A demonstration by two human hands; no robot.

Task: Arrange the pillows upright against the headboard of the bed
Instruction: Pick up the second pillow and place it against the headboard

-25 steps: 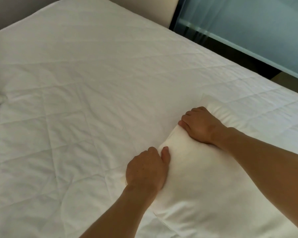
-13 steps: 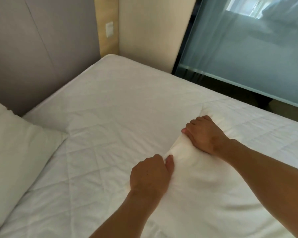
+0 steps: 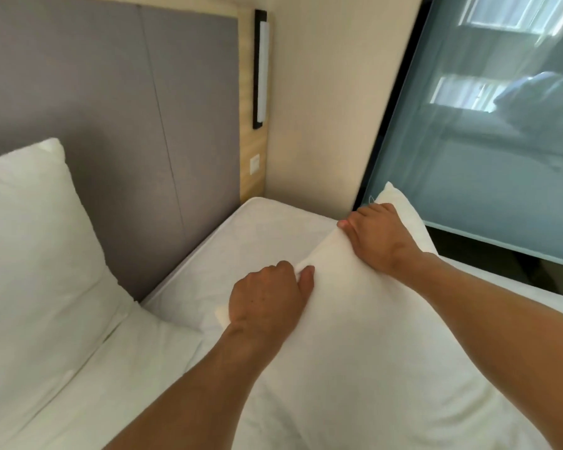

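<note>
Both of my hands grip the top edge of a white pillow [image 3: 364, 345], which is raised off the white mattress [image 3: 267, 235] and tilted toward me. My left hand [image 3: 267, 300] pinches the near part of that edge, and my right hand [image 3: 377, 238] clutches it close to the far corner. At the left, a second white pillow [image 3: 33, 241] leans upright against the grey padded headboard [image 3: 111, 102]. Another white pillow [image 3: 121, 378] lies flat in front of it, partly under my left forearm.
A wooden strip [image 3: 252, 157] with a wall lamp [image 3: 260, 73] and a switch borders the headboard's right side. A cream wall [image 3: 332, 108] meets the bed's far corner. A frosted glass panel [image 3: 488, 141] runs along the bed's right side.
The pillow has come up off the mattress in both hands and travelled toward the headboard. The view has swung up, bringing the headboard, the lamp and the upright pillow into sight.
</note>
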